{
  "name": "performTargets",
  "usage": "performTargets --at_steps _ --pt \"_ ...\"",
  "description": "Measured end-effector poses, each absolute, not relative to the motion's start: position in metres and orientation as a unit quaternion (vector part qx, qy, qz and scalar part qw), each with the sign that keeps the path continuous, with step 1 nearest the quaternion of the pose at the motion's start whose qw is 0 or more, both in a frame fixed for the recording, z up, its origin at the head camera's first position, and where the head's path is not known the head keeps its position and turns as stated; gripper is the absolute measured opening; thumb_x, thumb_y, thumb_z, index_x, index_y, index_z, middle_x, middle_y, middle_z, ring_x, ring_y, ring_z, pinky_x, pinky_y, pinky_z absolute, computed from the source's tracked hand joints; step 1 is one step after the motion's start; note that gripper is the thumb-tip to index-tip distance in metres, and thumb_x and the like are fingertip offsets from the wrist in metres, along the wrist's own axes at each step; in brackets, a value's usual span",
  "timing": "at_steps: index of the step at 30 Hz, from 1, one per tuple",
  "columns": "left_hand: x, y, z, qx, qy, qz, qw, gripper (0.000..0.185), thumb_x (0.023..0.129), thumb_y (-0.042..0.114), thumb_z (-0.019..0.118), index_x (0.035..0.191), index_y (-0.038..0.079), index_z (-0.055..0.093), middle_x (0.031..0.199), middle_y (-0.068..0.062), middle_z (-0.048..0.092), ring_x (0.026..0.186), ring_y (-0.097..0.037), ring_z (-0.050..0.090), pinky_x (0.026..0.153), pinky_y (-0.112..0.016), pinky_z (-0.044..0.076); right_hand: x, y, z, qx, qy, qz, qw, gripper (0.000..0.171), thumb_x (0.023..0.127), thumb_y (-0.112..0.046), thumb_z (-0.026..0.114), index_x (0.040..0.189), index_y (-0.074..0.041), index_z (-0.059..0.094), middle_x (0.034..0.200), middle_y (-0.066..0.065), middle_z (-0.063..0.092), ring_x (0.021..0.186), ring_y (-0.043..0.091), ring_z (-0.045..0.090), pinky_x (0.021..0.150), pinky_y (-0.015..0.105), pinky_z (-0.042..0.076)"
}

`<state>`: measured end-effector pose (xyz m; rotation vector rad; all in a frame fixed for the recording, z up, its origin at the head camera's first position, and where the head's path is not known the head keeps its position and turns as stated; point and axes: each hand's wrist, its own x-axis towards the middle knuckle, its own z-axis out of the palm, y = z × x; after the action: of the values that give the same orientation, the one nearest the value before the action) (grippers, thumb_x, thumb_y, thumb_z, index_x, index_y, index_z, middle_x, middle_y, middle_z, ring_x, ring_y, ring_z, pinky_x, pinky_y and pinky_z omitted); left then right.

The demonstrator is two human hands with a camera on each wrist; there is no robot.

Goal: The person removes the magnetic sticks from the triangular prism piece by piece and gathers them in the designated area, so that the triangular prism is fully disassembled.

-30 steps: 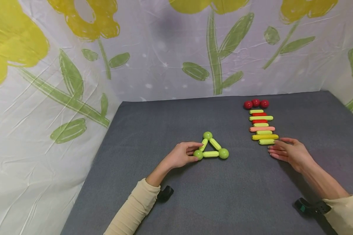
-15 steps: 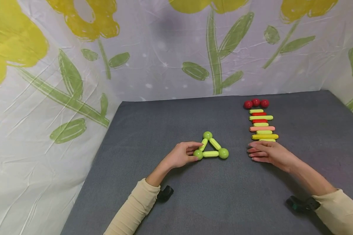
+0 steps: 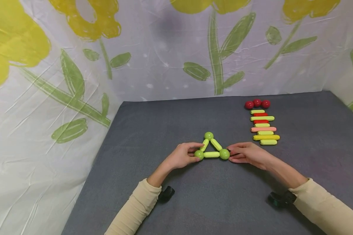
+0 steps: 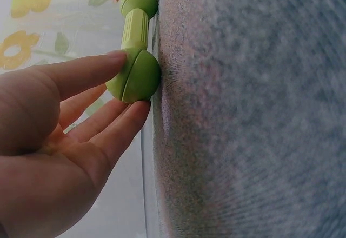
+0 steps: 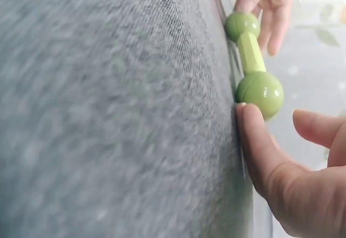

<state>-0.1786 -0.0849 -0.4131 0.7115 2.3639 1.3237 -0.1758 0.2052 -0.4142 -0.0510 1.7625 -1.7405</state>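
Observation:
On the dark cloth lies a triangle of three green balls joined by light-green ribbed rods [image 3: 212,154]. My left hand [image 3: 180,156] pinches its near-left ball [image 3: 199,154] between thumb and fingers, seen close in the left wrist view on that ball [image 4: 135,78]. At the near-right ball [image 3: 225,154] is my right hand [image 3: 250,154], its fingers loosely spread. The right wrist view has one fingertip of the right hand [image 5: 303,178] at the lower side of that ball [image 5: 260,94], while another digit stands apart from it. The far ball [image 3: 209,136] is untouched.
Right of the triangle, a column of short and long rods in light green, red, pink and yellow [image 3: 266,137] lies on the cloth [image 3: 164,124]. Three red balls [image 3: 257,103] sit beyond it near the back edge. A flower-printed curtain [image 3: 153,58] stands behind.
My right hand has moved left from the rod column to the triangle's near-right ball, uncovering the nearest light-green rod. The left hand and the triangle have stayed in place.

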Motion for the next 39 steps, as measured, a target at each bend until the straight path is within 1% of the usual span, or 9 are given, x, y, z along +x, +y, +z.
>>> performTargets --at_steps 3,9,14,18,21,26,32,34,39 --pt "-0.179 -0.085 -0.413 0.25 0.834 0.461 0.168 0.05 0.085 -0.004 0.069 0.133 0.0 0.054 0.133 -0.018 0.053 0.118 -0.027 0.055 0.088 -0.027 0.05 -0.176 0.198 -0.413 -0.02 0.67 -0.664 0.331 0.051 0.101 -0.017 0.051 0.137 0.015 0.036 0.113 0.013 0.058 0.096 0.017 0.063 0.088 0.034 0.051" --pt "-0.179 -0.084 -0.414 0.256 0.841 0.448 0.163 0.052 0.084 -0.004 0.07 0.134 -0.001 0.053 0.132 -0.018 0.053 0.116 -0.027 0.056 0.087 -0.026 0.05 -0.175 0.186 -0.411 0.005 0.635 -0.686 0.355 0.053 0.099 -0.018 0.055 0.138 0.014 0.036 0.111 0.013 0.055 0.094 0.018 0.065 0.089 0.037 0.051" --pt "-0.179 -0.084 -0.415 0.259 0.852 0.429 0.153 0.054 0.084 -0.002 0.072 0.135 0.001 0.052 0.132 -0.016 0.054 0.114 -0.025 0.057 0.088 -0.026 0.05 -0.178 0.182 -0.411 -0.014 0.641 -0.679 0.356 0.055 0.098 -0.019 0.057 0.137 0.013 0.036 0.109 0.012 0.057 0.095 0.019 0.064 0.088 0.035 0.051" --pt "-0.18 -0.085 -0.415 0.26 0.854 0.426 0.147 0.055 0.083 -0.001 0.072 0.134 0.001 0.053 0.132 -0.016 0.054 0.113 -0.026 0.058 0.088 -0.028 0.05 -0.18 0.181 -0.41 -0.02 0.65 -0.671 0.356 0.055 0.097 -0.02 0.058 0.137 0.012 0.038 0.103 0.009 0.06 0.093 0.017 0.064 0.084 0.032 0.053" --pt "-0.181 -0.085 -0.415 0.261 0.854 0.427 0.146 0.055 0.083 -0.001 0.072 0.134 0.001 0.053 0.132 -0.016 0.054 0.113 -0.027 0.058 0.087 -0.028 0.051 -0.18 0.18 -0.409 -0.007 0.646 -0.674 0.358 0.051 0.097 -0.019 0.059 0.135 0.011 0.041 0.099 0.007 0.061 0.09 0.016 0.065 0.082 0.031 0.053" --pt "-0.181 -0.086 -0.415 0.259 0.853 0.429 0.146 0.055 0.083 -0.001 0.072 0.134 0.0 0.052 0.132 -0.016 0.054 0.112 -0.027 0.059 0.086 -0.027 0.051 -0.181 0.178 -0.407 0.001 0.643 -0.678 0.356 0.043 0.097 -0.014 0.058 0.128 0.013 0.046 0.096 0.008 0.063 0.088 0.016 0.066 0.085 0.033 0.053" --pt "-0.181 -0.087 -0.415 0.254 0.852 0.431 0.152 0.056 0.084 0.0 0.072 0.136 0.001 0.051 0.134 -0.014 0.053 0.112 -0.026 0.059 0.086 -0.026 0.051 -0.182 0.179 -0.41 -0.017 0.649 -0.672 0.356 0.034 0.097 -0.015 0.058 0.12 0.01 0.052 0.095 0.008 0.061 0.087 0.017 0.067 0.085 0.033 0.053" --pt "-0.181 -0.087 -0.415 0.254 0.853 0.43 0.154 0.056 0.084 0.001 0.072 0.136 0.002 0.051 0.134 -0.014 0.053 0.112 -0.026 0.059 0.086 -0.026 0.051 -0.183 0.18 -0.412 -0.02 0.653 -0.668 0.356 0.035 0.098 -0.016 0.056 0.121 0.01 0.051 0.096 0.009 0.059 0.087 0.017 0.066 0.085 0.032 0.053" --pt "-0.18 -0.086 -0.415 0.253 0.855 0.426 0.151 0.056 0.084 0.002 0.072 0.136 0.003 0.051 0.134 -0.013 0.053 0.112 -0.025 0.059 0.086 -0.025 0.051 -0.183 0.18 -0.415 -0.022 0.661 -0.662 0.353 0.046 0.097 -0.016 0.056 0.131 0.012 0.043 0.103 0.01 0.057 0.089 0.017 0.065 0.085 0.032 0.053"
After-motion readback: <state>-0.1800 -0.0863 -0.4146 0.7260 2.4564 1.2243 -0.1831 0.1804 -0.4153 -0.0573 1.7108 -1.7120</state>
